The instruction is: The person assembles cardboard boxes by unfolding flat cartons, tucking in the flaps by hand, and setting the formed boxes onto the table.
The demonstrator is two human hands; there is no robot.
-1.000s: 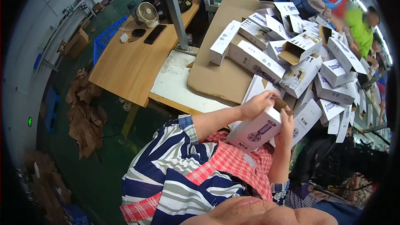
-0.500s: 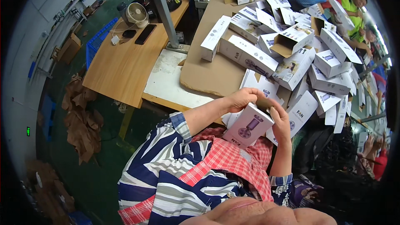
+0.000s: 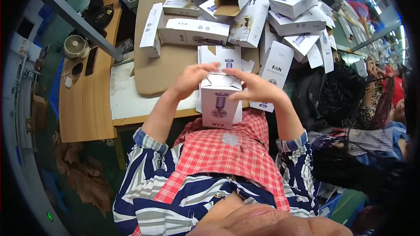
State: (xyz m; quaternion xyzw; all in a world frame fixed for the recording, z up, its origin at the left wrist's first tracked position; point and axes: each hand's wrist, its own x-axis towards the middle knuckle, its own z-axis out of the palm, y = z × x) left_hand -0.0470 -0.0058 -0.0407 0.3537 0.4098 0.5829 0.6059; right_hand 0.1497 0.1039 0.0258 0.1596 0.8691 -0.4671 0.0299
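Observation:
A white fan box (image 3: 215, 107) with a purple fan printed on it leans upright against my apron at the table edge. Its upper end has the flaps (image 3: 224, 81) folded inward, with the side folds showing. My left hand (image 3: 190, 78) is at the left of that end, its bent fingers closed along the flap edge. From the right comes my right hand (image 3: 258, 88), thumb and fingers apart, fingertips at the flap and thumb near the box's front. Just behind stands another white carton (image 3: 208, 54), partly hidden by my hands.
A heap of white fan cartons (image 3: 251, 19), some with ends open, lies on a brown cardboard sheet (image 3: 146, 72). A metal post (image 3: 78, 19) rises at left, near a small fan (image 3: 75, 46) and a phone (image 3: 91, 60) on the wooden table. Other people are at right.
My view has turned to the right. The box has gone from tilted to more upright, and its raised end flap is now folded over. My right hand's fingers have spread.

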